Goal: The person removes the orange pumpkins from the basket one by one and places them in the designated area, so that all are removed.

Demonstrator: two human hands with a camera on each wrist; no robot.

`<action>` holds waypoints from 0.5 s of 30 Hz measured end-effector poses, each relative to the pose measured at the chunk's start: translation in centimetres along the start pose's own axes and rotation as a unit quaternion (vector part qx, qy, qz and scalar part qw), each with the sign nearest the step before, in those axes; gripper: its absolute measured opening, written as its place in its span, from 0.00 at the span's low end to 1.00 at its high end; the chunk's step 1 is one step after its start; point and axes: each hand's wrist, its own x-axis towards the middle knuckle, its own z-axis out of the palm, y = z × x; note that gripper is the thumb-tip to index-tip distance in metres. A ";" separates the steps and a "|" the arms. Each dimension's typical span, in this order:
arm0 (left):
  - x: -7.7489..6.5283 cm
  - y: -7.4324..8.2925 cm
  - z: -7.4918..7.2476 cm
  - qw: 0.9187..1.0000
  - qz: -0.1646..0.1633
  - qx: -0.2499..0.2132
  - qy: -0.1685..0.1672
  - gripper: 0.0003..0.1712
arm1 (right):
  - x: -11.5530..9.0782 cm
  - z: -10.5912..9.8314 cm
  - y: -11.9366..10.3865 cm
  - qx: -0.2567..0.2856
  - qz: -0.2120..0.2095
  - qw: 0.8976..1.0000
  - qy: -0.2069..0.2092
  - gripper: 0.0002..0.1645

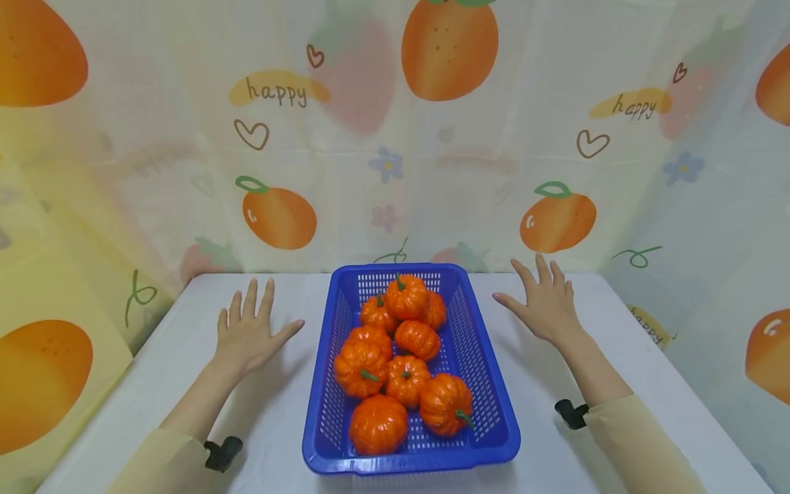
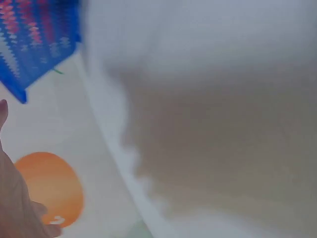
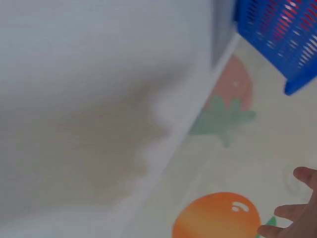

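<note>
Round, glossy orange pumpkins (image 1: 407, 381) are presumably kept from rolling by the rectangular blue plastic basket (image 1: 410, 464), flanked by left hand (image 1: 245, 339) and right hand (image 1: 546, 310), both wide-spread and empty.

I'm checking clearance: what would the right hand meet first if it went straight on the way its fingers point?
The right hand would probably meet the patterned cloth behind the white table, near a printed orange fruit, though the head view leaves the depth unclear.

a white table (image 1: 280, 439) carries a blue perforated basket (image 1: 410, 464) standing around its middle.
</note>
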 end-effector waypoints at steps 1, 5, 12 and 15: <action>-0.3 0.3 -0.3 1.000 -0.001 -0.015 -0.004 0.59 | 0.2 -0.5 -0.2 0.010 -0.003 1.000 0.006 0.50; -1.1 1.6 -1.3 0.994 -0.002 -0.106 -0.026 0.56 | 1.1 -2.6 -1.5 0.075 -0.018 0.997 0.026 0.47; -1.3 3.9 -1.9 0.902 -0.031 -0.406 -0.143 0.50 | 2.8 -6.0 -5.5 0.231 -0.036 0.972 0.004 0.41; -1.1 4.3 -1.6 0.860 -0.043 -0.473 -0.185 0.48 | 3.4 -6.9 -7.2 0.284 -0.033 0.958 -0.033 0.39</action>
